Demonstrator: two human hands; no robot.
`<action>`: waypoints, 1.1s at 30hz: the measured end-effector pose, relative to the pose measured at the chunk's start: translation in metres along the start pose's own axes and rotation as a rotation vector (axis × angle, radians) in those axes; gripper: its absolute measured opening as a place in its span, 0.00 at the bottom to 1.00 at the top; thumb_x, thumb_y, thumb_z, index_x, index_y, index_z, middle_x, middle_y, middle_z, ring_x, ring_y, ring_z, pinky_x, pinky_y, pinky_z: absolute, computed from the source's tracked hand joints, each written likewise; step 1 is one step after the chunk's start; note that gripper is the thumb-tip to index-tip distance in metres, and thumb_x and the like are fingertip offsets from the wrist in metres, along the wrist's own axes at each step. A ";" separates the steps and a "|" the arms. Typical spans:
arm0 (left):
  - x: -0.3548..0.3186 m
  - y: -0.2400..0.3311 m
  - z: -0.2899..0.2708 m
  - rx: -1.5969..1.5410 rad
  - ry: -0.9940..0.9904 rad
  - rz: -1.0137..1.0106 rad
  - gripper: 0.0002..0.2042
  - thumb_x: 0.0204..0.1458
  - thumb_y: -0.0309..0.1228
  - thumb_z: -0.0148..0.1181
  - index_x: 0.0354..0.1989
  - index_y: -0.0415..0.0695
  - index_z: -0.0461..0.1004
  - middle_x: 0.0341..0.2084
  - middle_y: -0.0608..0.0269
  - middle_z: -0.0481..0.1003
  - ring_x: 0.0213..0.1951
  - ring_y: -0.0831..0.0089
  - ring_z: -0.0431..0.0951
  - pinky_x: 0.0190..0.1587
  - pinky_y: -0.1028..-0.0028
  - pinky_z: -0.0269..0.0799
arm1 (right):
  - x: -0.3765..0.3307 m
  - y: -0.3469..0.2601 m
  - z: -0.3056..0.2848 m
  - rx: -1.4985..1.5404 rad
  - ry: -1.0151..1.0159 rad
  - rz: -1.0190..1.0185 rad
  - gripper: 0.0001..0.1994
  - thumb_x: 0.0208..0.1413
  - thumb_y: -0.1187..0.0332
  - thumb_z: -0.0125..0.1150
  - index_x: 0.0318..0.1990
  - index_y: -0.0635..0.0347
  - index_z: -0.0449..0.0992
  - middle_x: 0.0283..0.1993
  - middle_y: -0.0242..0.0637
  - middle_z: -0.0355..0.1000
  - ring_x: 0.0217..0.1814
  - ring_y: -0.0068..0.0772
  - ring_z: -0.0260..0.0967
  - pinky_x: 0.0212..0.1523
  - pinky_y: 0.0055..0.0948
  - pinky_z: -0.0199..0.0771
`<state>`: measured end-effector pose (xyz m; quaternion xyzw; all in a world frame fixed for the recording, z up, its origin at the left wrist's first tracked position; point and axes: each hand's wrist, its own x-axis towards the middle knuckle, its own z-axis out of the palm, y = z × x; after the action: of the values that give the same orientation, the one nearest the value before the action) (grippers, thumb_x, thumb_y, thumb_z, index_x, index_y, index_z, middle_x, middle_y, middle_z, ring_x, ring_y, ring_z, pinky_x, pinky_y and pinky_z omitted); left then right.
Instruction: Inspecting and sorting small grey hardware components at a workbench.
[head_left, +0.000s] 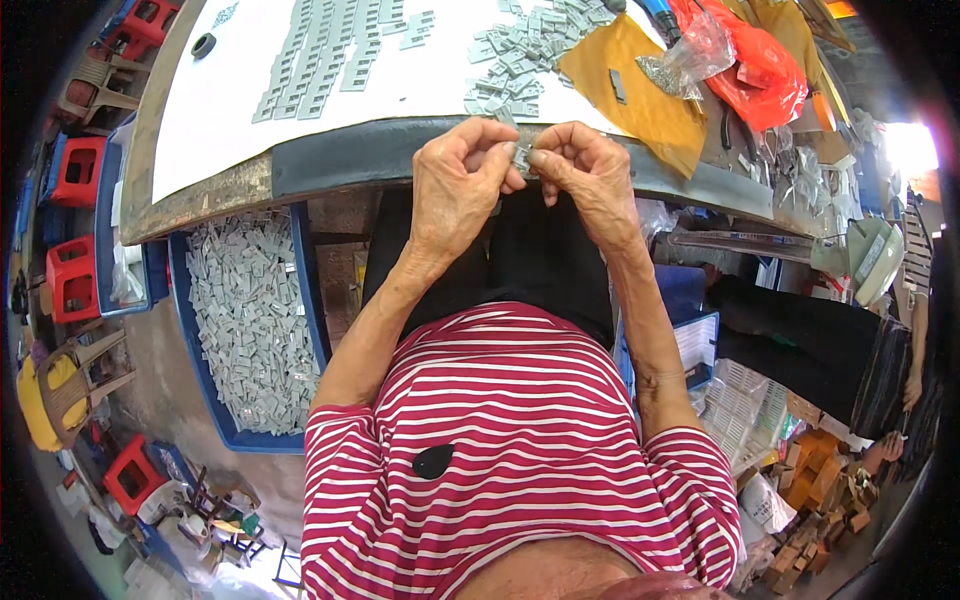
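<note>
Both hands meet at the table's front edge, around a small grey plastic piece (521,156). My left hand (455,185) pinches it between thumb and fingers. From the other side, my right hand (592,182) has its thumb and forefinger closed at the piece's edge; any smaller part there is too small to make out. Just beyond the hands lies a loose heap of similar grey pieces (525,60). Further left, more such pieces are laid out in neat rows (325,60) on the white sheet (215,125).
A blue bin (180,300) full of grey pieces stands below the table at left. Brown paper (625,75), a red plastic bag (765,75) and a clear bag of small metal parts (670,75) cover the table's right end. Another person's hand (912,390) shows at far right.
</note>
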<state>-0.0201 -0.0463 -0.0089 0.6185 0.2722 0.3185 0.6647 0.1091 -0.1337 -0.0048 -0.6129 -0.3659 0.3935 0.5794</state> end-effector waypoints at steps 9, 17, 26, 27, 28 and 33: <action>0.002 -0.005 -0.003 -0.186 -0.052 -0.050 0.06 0.49 0.22 0.51 0.32 0.30 0.70 0.19 0.59 0.73 0.21 0.78 0.75 0.24 0.81 0.71 | 0.000 0.006 0.003 0.092 0.014 0.045 0.06 0.49 0.72 0.57 0.32 0.66 0.71 0.21 0.28 0.66 0.18 0.14 0.59 0.18 0.13 0.60; 0.002 -0.005 -0.003 -0.221 -0.067 -0.087 0.06 0.49 0.21 0.51 0.32 0.30 0.70 0.19 0.59 0.73 0.21 0.77 0.74 0.25 0.81 0.72 | 0.000 0.010 0.005 0.174 0.018 0.064 0.06 0.49 0.72 0.57 0.32 0.66 0.72 0.21 0.28 0.66 0.18 0.15 0.59 0.18 0.13 0.60; 0.003 -0.009 -0.004 -0.184 -0.136 -0.103 0.07 0.50 0.23 0.51 0.35 0.32 0.70 0.20 0.60 0.73 0.22 0.78 0.73 0.26 0.81 0.70 | -0.001 0.011 0.007 0.105 0.059 0.066 0.05 0.49 0.73 0.56 0.30 0.66 0.72 0.19 0.26 0.65 0.16 0.13 0.58 0.16 0.13 0.57; 0.004 -0.007 -0.005 -0.113 -0.162 -0.104 0.08 0.50 0.23 0.51 0.36 0.32 0.70 0.21 0.61 0.74 0.22 0.79 0.73 0.27 0.81 0.71 | 0.000 0.009 0.005 0.106 0.060 0.065 0.05 0.49 0.73 0.56 0.30 0.66 0.72 0.19 0.26 0.65 0.16 0.13 0.58 0.16 0.13 0.57; 0.004 -0.005 -0.005 -0.112 -0.162 -0.104 0.08 0.50 0.23 0.51 0.36 0.32 0.70 0.21 0.61 0.74 0.22 0.79 0.73 0.27 0.81 0.71 | 0.002 0.008 0.002 0.068 0.058 0.060 0.04 0.49 0.73 0.56 0.29 0.65 0.72 0.18 0.26 0.65 0.16 0.13 0.57 0.16 0.13 0.57; 0.011 -0.001 -0.009 0.261 -0.178 0.174 0.08 0.45 0.22 0.53 0.34 0.34 0.72 0.17 0.58 0.73 0.19 0.76 0.73 0.23 0.77 0.68 | 0.011 -0.003 -0.003 0.002 0.014 0.037 0.05 0.50 0.71 0.55 0.30 0.64 0.72 0.18 0.25 0.64 0.17 0.12 0.58 0.17 0.12 0.57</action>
<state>-0.0201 -0.0319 -0.0099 0.7464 0.1969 0.2808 0.5702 0.1169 -0.1251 -0.0021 -0.6219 -0.3500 0.4002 0.5750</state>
